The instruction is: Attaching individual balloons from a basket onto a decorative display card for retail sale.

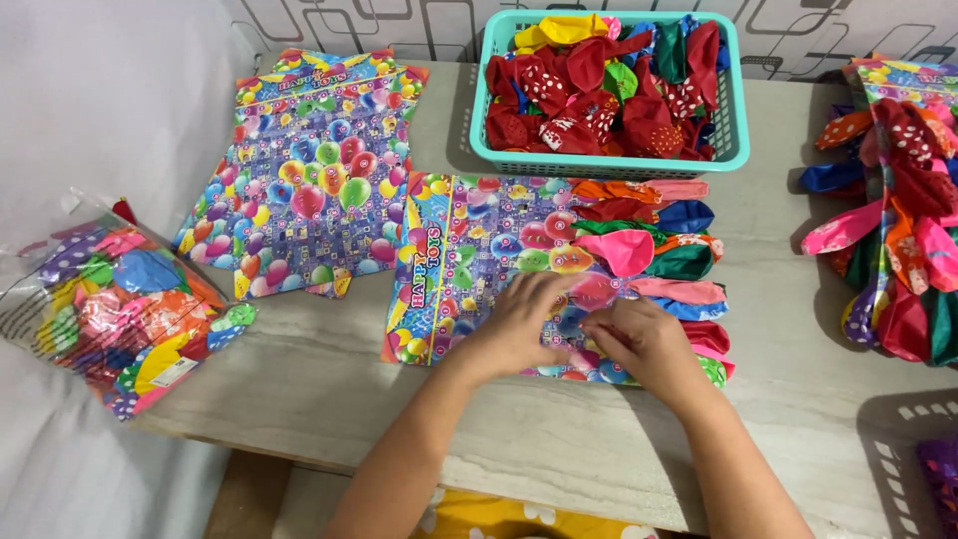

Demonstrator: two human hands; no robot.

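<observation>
The bench (559, 439) carries a printed balloon card (469, 269) lying flat at its middle, with a row of loose balloons (669, 255) along the card's right edge. Both hands rest on the card's lower right part. The left hand (519, 324) presses down, fingers (555, 287) spread flat, holding nothing. The right hand (644, 344) curls its fingers (597, 321) onto a pink balloon (596, 290) just beside them; whether they pinch it, I cannot tell. A teal basket (609, 160) of balloons stands behind.

A home packing spot: marble-look table (559, 439), patterned wall (798, 30), basket (733, 120) of balloons (599, 95).
</observation>
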